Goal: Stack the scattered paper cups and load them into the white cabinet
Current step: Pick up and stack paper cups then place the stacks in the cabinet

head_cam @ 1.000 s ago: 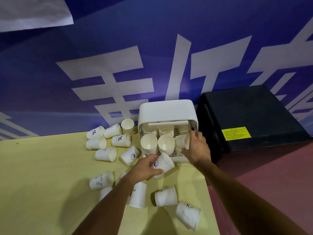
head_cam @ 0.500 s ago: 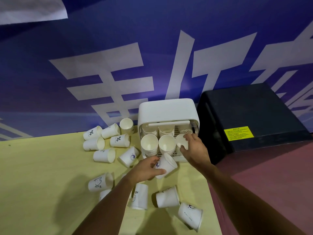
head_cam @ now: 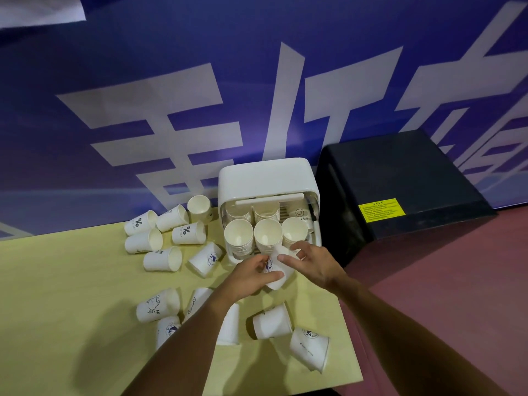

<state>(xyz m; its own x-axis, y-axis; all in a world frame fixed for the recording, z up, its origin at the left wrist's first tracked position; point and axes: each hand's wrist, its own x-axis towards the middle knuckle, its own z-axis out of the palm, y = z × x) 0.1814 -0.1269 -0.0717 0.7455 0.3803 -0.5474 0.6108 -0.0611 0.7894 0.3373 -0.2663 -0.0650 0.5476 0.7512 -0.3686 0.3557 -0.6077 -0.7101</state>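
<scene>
Your white cabinet (head_cam: 265,178) sits at the far right corner of the worktop (head_cam: 57,281). It has a rounded top, and its front is open toward you. Inside, three stacks of cups (head_cam: 267,237) fill the front row with their mouths turned toward you, and two more stacks sit behind them. Just in front of the opening you hold one paper cup (head_cam: 275,274) with a blue logo. It is tilted, gripped by your left hand (head_cam: 245,278) and pinched at its upper end by your right hand (head_cam: 314,264). Seven loose cups (head_cam: 162,258) lie left of the cabinet near the far edge, mostly on their sides. Six scattered cups (head_cam: 271,321) lie toward the near edge.
</scene>
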